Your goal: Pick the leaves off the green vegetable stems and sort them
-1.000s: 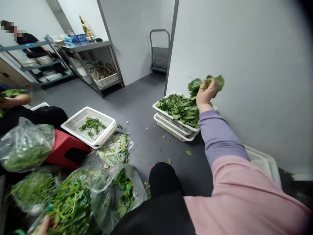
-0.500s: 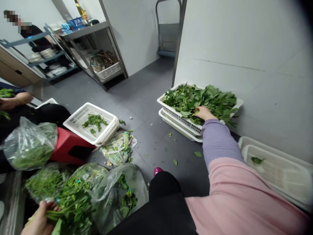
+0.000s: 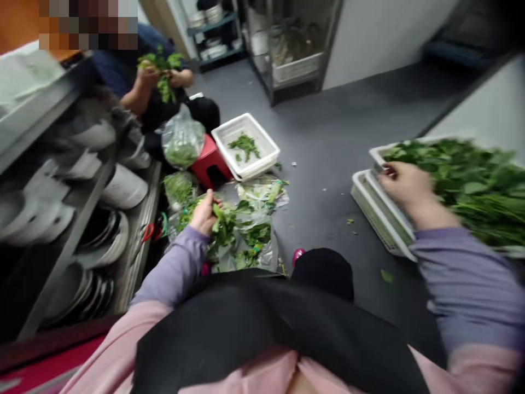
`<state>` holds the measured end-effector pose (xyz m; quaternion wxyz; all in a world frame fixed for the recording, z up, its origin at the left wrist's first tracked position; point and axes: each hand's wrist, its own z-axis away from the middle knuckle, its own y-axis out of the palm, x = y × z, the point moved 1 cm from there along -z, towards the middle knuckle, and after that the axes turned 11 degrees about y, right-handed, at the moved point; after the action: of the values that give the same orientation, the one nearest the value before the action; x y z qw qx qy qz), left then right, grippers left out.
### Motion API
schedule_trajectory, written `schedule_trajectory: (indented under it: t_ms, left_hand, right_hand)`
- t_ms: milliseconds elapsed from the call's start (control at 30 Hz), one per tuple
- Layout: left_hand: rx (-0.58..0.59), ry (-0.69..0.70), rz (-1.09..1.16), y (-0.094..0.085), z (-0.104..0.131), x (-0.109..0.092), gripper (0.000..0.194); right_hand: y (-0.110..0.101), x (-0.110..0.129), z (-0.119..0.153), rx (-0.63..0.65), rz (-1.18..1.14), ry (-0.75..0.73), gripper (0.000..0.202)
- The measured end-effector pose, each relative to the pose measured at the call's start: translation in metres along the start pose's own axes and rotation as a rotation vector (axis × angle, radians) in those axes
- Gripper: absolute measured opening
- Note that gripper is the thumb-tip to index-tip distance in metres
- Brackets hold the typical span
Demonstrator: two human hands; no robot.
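My left hand (image 3: 204, 214) is closed round the stems of a bunch of leafy greens (image 3: 225, 223), above open plastic bags (image 3: 268, 253) of greens. At the right, my right hand (image 3: 404, 183) is over the left rim of the upper white basket (image 3: 379, 156), beside its heap of green leaves (image 3: 471, 180). Its fingers are curled; whatever they hold, if anything, is too blurred to make out. A second white basket (image 3: 369, 210) sits underneath. Further off, a white basket (image 3: 266, 139) with a few sprigs (image 3: 245, 145) rests by a red stool (image 3: 211, 164).
A metal shelf (image 3: 88, 219) with bowls and plates stands close at the left, with red-handled scissors (image 3: 148, 232) beside it. A person (image 3: 137, 93) holding greens sits beyond. Loose leaves (image 3: 386, 276) lie on the grey floor (image 3: 320, 142).
The view has swung left. My right hand has gone from among the leaves to the basket's left rim. My left hand still holds greens, now nearer the middle of the view.
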<state>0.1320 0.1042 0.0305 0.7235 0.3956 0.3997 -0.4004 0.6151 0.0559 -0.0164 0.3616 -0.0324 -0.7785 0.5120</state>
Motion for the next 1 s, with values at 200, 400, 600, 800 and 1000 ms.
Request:
schedule_trajectory:
  t_ms: [200, 400, 600, 800, 1000]
  left_hand:
    - [0.14, -0.012, 0.123, -0.022, 0.035, 0.008, 0.038]
    - [0.303, -0.051, 0.281, -0.079, 0.049, -0.001, 0.032]
    - [0.445, -0.062, 0.281, -0.132, 0.038, -0.01, 0.017]
    - [0.576, -0.017, 0.243, -0.153, 0.028, -0.007, 0.026]
    - [0.668, 0.06, 0.199, -0.163, 0.021, -0.002, 0.034]
  right_hand:
    - [0.039, 0.243, 0.211, 0.481, -0.461, -0.767, 0.023]
    - [0.075, 0.305, 0.267, 0.658, -0.423, -0.502, 0.032]
    - [0.096, 0.324, 0.277, 0.936, -0.62, -0.248, 0.022]
    - [0.098, 0.333, 0.273, 1.296, -0.755, 0.141, 0.022]
    - [0.094, 0.338, 0.279, 1.597, -0.808, 0.381, 0.019]
